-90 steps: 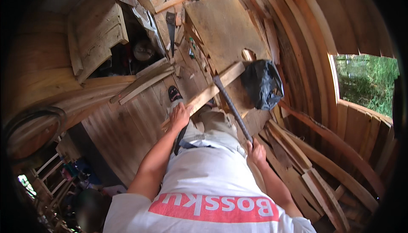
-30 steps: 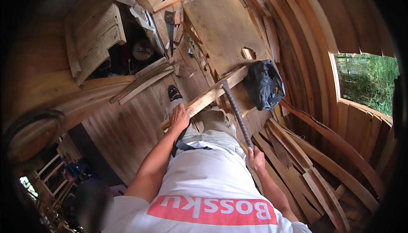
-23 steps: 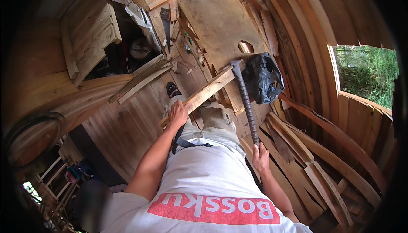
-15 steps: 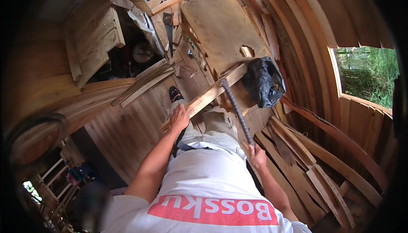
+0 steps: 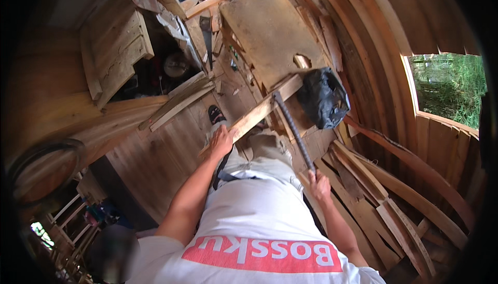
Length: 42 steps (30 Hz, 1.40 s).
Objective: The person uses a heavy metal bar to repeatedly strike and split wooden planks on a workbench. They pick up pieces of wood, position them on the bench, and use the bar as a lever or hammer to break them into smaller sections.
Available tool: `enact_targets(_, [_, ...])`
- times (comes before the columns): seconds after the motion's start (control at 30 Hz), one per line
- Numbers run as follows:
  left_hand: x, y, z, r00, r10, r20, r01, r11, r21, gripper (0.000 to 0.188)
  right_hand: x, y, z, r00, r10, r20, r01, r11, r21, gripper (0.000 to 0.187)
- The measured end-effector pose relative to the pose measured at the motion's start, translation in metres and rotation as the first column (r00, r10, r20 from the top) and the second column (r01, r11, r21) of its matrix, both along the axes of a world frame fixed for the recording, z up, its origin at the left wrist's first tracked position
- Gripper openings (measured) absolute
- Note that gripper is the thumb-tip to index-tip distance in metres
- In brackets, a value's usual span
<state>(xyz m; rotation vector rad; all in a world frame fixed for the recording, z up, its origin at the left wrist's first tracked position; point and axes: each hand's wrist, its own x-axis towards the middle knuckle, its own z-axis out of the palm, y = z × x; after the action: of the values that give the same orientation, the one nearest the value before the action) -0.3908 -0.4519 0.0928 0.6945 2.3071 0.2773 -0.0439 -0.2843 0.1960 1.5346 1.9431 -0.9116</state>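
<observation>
A light wooden board (image 5: 252,122) slants across in front of my body, its far end resting on the edge of a worn wooden bench (image 5: 270,35). My left hand (image 5: 220,143) is closed around its near end. In my right hand (image 5: 318,185) is the lower end of a dark ribbed metal bar (image 5: 294,132). The bar's upper tip touches or lies just over the board near the bench; which of the two I cannot tell. A black plastic bag (image 5: 323,98) sits beside the board's far end.
A handsaw (image 5: 206,38) lies beyond the board, left of the bench. Long planks (image 5: 363,211) are stacked at the right, near a curved plank wall (image 5: 363,40) with a window opening (image 5: 446,89). A dark open hatch (image 5: 161,71) is at the left. My sandalled foot (image 5: 215,114) stands on the floorboards.
My right hand has shifted slightly right and up, and the bar's upper tip has moved a little right along the board. The left hand keeps its hold almost unmoved.
</observation>
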Motion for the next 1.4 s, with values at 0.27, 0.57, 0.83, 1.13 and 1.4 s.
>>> enact_targets(0.27, [-0.003, -0.001, -0.009, 0.998, 0.041, 0.048, -0.042, 0.998, 0.039, 0.054, -0.019, 0.005, 0.024, 0.989, -0.058, -0.135, 0.059, 0.998, 0.004, 0.043])
enact_targets(0.57, [-0.012, 0.003, 0.013, 0.995, -0.083, 0.063, 0.08, 0.996, 0.048, 0.051, -0.029, -0.003, 0.024, 0.994, -0.109, -0.005, 0.107, 0.985, -0.135, 0.059])
enact_targets(0.83, [-0.015, 0.035, 0.07, 0.961, -0.263, -0.08, 0.275, 0.933, 0.231, 0.044, -0.016, 0.011, 0.002, 0.846, -0.326, -0.421, 0.305, 0.945, -0.12, 0.043])
enact_targets(1.13, [0.001, 0.032, 0.062, 0.981, -0.195, -0.019, 0.189, 0.917, 0.351, 0.037, -0.036, 0.014, -0.002, 0.599, -0.532, -0.599, 0.41, 0.846, -0.341, 0.042])
enact_targets(1.4, [-0.031, 0.033, 0.077, 0.967, -0.073, 0.243, -0.036, 0.908, 0.417, 0.047, -0.048, -0.004, -0.001, 0.626, -0.525, -0.576, 0.412, 0.85, -0.327, 0.046])
